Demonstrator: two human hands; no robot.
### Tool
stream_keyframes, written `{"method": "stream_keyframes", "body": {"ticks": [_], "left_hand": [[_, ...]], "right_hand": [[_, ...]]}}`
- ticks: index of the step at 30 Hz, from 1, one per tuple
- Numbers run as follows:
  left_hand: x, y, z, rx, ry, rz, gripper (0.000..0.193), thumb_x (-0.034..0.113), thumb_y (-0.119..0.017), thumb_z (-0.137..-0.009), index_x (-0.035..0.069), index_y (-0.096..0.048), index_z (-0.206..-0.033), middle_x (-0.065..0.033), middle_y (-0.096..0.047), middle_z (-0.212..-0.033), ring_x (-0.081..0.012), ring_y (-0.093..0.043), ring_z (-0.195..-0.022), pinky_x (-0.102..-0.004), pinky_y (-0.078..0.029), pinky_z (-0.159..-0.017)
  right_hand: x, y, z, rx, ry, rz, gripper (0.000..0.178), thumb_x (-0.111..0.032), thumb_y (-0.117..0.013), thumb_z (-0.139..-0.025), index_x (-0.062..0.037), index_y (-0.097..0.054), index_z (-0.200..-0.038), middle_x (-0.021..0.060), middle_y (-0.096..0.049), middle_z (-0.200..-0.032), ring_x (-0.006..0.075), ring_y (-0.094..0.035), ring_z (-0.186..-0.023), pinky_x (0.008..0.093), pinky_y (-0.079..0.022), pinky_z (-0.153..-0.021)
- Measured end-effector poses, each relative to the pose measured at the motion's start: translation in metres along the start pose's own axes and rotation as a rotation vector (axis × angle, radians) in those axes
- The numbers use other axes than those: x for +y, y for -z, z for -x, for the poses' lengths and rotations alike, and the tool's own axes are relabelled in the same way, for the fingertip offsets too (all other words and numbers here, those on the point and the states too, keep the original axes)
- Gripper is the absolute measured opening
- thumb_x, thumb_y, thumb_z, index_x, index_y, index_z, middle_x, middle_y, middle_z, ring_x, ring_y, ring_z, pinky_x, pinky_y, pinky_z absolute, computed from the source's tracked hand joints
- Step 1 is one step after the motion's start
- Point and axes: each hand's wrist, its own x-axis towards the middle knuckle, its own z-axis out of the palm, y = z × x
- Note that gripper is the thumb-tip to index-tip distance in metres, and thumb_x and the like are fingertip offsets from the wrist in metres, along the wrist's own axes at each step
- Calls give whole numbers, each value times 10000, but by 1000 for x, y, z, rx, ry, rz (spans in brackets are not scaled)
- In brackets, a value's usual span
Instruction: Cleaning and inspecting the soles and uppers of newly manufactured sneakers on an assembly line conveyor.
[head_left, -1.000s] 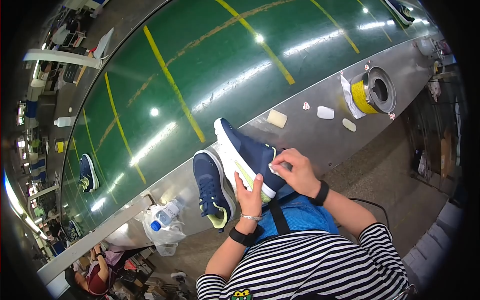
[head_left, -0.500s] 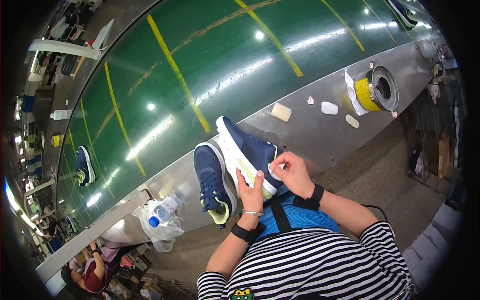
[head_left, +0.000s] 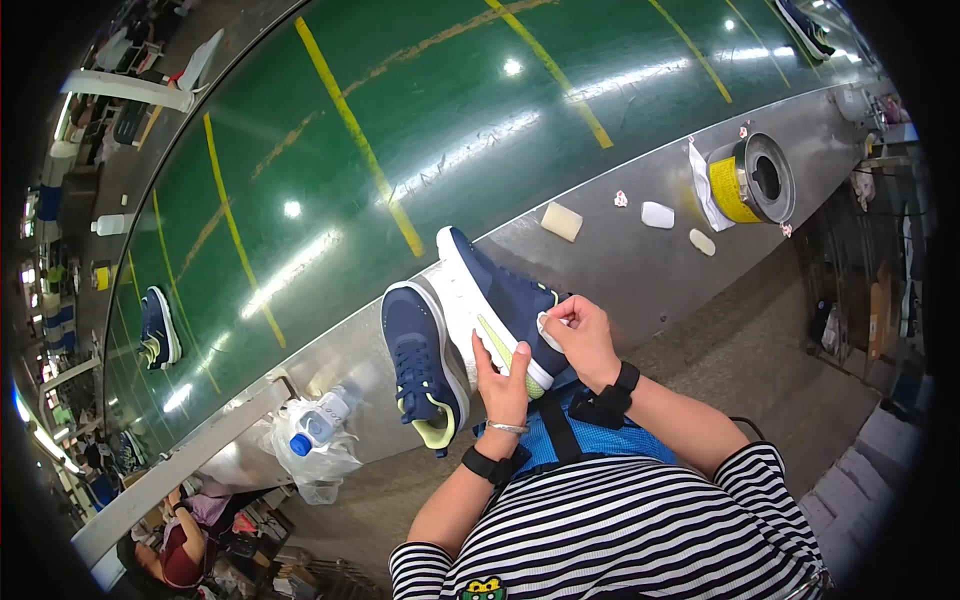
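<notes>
A navy sneaker (head_left: pixel 497 290) with a white and lime sole lies tipped on its side at the metal ledge's near edge. My left hand (head_left: pixel 503 388) grips it by the sole near the heel, thumb and fingers spread around it. Pinched in the fingers of my right hand (head_left: pixel 583 340) is a small white pad (head_left: pixel 549 328), pressed against the shoe's heel side. The pad is partly covered by my fingertips. Just left of the held shoe, its matching sneaker (head_left: pixel 417 350) stands upright with its lime lining showing.
On the metal ledge (head_left: pixel 640 262) are a cream block (head_left: pixel 562 222), a white block (head_left: pixel 658 215) and a yellow-banded can (head_left: pixel 748 180). A bottle (head_left: pixel 322 420) lies on a plastic bag at left. The green conveyor belt (head_left: pixel 450 120) carries another sneaker (head_left: pixel 159 328). A person (head_left: pixel 185 545) is at lower left.
My right hand and the white pad have shifted very slightly on the heel side. The sneaker on the belt at left has moved a little left and up in view.
</notes>
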Motion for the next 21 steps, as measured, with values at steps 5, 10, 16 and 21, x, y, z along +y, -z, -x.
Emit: {"method": "stream_keyframes", "body": {"ticks": [5, 10, 16, 21], "left_hand": [[0, 3, 2, 2, 2, 38, 743, 155, -635, -811, -50, -184, -1365, -154, -470, -1190, -180, -488, -1024, -271, -401, -869], [-3, 3, 3, 2, 7, 50, 740, 149, -633, -809, -48, -186, -1365, -152, -471, -1186, -177, -488, -1021, -267, -404, -862], [-4, -2, 4, 2, -5, 60, 750, 152, -637, -806, -41, -180, -1369, -153, -471, -1184, -182, -487, -1025, -270, -400, -869], [-9, -1, 3, 11, -33, 29, 762, 141, -641, -804, -42, -165, -1371, -155, -468, -1184, -181, -483, -1024, -271, -398, -872]], "right_hand": [[3, 17, 1, -136, -53, 69, 69, -10, -625, -738, -14, -558, -752, 12, -561, -676, 58, -507, -597, 198, -409, -543], [-4, 19, 6, -149, -129, -285, 94, -38, -647, -752, -23, -567, -799, 8, -573, -719, 60, -517, -622, 195, -412, -566], [-1, 18, -4, -196, -90, -90, 100, 7, -606, -779, -44, -520, -788, 13, -565, -759, 64, -525, -624, 199, -418, -568], [10, 26, 0, -172, -101, -34, 107, 6, -626, -731, -37, -529, -745, 17, -570, -725, 64, -523, -619, 199, -418, -561]]}}
